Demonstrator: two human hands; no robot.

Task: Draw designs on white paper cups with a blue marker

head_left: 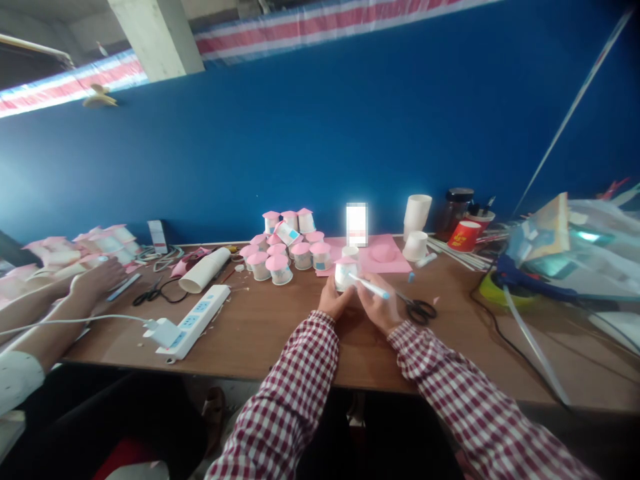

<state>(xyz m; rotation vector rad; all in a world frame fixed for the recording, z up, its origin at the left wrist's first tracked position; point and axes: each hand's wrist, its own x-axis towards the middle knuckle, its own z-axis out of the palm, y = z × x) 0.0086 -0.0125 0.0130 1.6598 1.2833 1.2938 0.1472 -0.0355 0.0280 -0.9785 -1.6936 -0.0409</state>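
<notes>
One cup [345, 273] in left hand [334, 300], pen [373, 287] in right hand [383, 308] — table edge [240, 370] close.

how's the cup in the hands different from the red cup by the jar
The white paper cup is gripped in the left hand; the red paper cup stands untouched on the table. One is white, the other red with yellow print. Both are small paper cups.

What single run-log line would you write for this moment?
left hand: holds white paper cup | right hand: holds pen, tip by the cup | nearby: scissors, pink-topped cups, power strip
</notes>
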